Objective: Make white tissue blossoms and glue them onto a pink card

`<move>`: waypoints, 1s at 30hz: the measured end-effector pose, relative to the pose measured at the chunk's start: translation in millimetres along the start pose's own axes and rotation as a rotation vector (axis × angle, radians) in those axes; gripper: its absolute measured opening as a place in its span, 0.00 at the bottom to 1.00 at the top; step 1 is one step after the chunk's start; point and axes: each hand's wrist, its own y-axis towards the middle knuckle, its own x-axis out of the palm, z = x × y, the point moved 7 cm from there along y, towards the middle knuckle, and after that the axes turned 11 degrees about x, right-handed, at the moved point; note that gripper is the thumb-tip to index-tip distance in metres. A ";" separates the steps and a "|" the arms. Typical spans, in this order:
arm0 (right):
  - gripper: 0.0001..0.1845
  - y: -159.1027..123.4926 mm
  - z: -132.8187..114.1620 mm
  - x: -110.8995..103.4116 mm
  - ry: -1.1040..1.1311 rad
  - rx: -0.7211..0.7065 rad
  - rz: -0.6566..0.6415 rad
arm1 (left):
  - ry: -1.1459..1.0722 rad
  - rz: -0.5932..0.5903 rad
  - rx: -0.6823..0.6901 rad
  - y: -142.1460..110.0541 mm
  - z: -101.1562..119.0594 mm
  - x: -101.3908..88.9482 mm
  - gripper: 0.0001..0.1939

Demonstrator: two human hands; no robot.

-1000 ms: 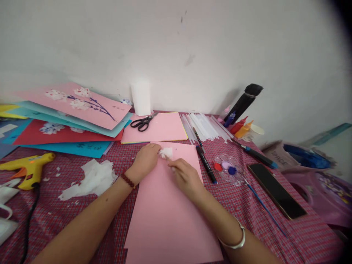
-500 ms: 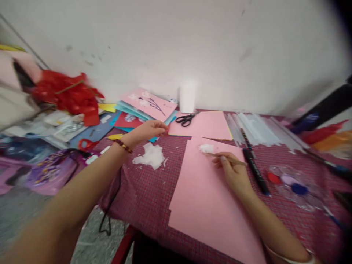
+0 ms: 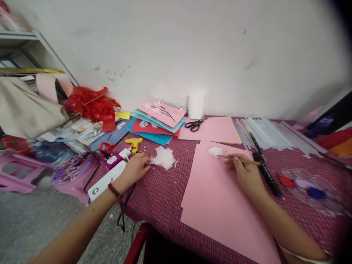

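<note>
My right hand (image 3: 246,174) is closed around a thin wooden stick (image 3: 249,161). Its tip reaches a small fluffy white tuft (image 3: 214,151) near the top of a pink paper sheet (image 3: 211,198). On the tablecloth left of the sheet lies a torn white tissue-like piece (image 3: 165,157) with small scraps beside it. The fingers of my left hand (image 3: 136,167) are pinched together at its left edge; what is between the fingertips is mostly hidden. Beneath the left forearm lies a white power strip (image 3: 104,183).
Black scissors (image 3: 194,125) rest on more pink paper (image 3: 217,128). A yellow glue gun (image 3: 134,143) and stacked decorated cards (image 3: 162,113) lie at left. A white cylinder (image 3: 196,105) stands by the wall. On the right are a black marker (image 3: 266,176) and clear sticks (image 3: 272,134).
My left hand has come down from near the cards to the edge of the white tissue-like piece. The view has shifted left. The right hand keeps the stick at the tuft.
</note>
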 end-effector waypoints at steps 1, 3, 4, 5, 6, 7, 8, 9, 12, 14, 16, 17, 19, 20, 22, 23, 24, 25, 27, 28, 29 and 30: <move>0.14 0.0 -0.2 0.1 0.006 -0.001 -0.003 | 0.018 0.015 -0.005 1.4 -2.3 0.6 0.08; 0.14 0.2 -0.6 0.7 0.018 -0.002 -0.011 | 0.004 0.058 -0.047 3.9 -11.6 -1.8 0.10; 0.14 0.4 -0.6 0.8 0.022 0.001 -0.009 | -0.031 0.086 -0.083 5.0 -17.6 -4.8 0.10; 0.14 0.8 -0.5 0.8 0.023 0.007 -0.003 | -0.085 0.117 -0.128 6.1 -23.7 -8.8 0.09; 0.14 1.0 -0.3 0.7 0.026 0.015 0.005 | -0.154 0.151 -0.180 7.7 -29.2 -13.2 0.09; 0.14 1.0 -0.2 0.7 0.038 0.021 0.012 | -0.236 0.183 -0.230 10.4 -33.0 -17.5 0.08; 0.14 0.9 -0.3 0.7 0.057 0.026 0.018 | -0.329 0.213 -0.272 14.7 -34.3 -21.1 0.08; 0.14 0.7 -0.6 0.8 0.086 0.026 0.021 | -0.425 0.240 -0.300 21.1 -32.8 -23.7 0.09; 0.14 1.1 -1.4 1.1 0.159 0.021 0.026 | -0.669 0.279 -0.309 53.9 -13.1 -23.0 0.11; 0.13 2.4 -1.4 1.6 0.173 0.021 0.029 | -0.781 0.245 -0.246 84.8 11.8 -13.9 0.11; 0.14 3.4 -1.3 1.9 0.186 0.028 0.031 | -0.868 0.165 -0.123 118.7 43.9 0.7 0.09; 0.14 3.6 -1.3 2.1 0.193 0.033 0.032 | -0.896 0.106 -0.054 135.0 60.6 9.6 0.09; 0.13 3.3 -1.2 2.6 0.203 0.052 0.029 | -0.916 -0.052 0.077 163.5 91.7 29.5 0.09; 0.13 3.1 -1.1 2.7 0.207 0.062 0.029 | -0.915 -0.134 0.140 175.1 105.0 39.0 0.09; 0.13 3.0 -1.0 2.5 0.215 0.075 0.029 | -0.910 -0.258 0.254 192.2 125.3 53.7 0.10; 0.13 3.0 -0.8 2.6 0.218 0.080 0.026 | -0.905 -0.293 0.299 198.0 132.1 58.8 0.10; 0.13 3.2 -0.5 2.5 0.220 0.086 0.026 | -0.893 -0.314 0.329 202.1 136.8 63.3 0.10; 0.13 3.5 -0.1 2.6 0.220 0.093 0.024 | -0.879 -0.326 0.346 204.7 139.7 67.5 0.10; 0.13 3.9 0.5 2.9 0.217 0.107 0.019 | -0.868 -0.350 0.349 205.8 142.4 77.8 0.10; 0.12 4.1 0.6 3.1 0.213 0.111 0.016 | -0.875 -0.359 0.335 205.2 142.3 83.8 0.10; 0.12 4.2 0.3 3.3 0.208 0.114 0.013 | -0.883 -0.360 0.311 204.4 141.2 90.0 0.11; 0.12 4.3 0.0 3.4 0.203 0.116 0.011 | -0.888 -0.348 0.285 203.9 139.4 96.0 0.11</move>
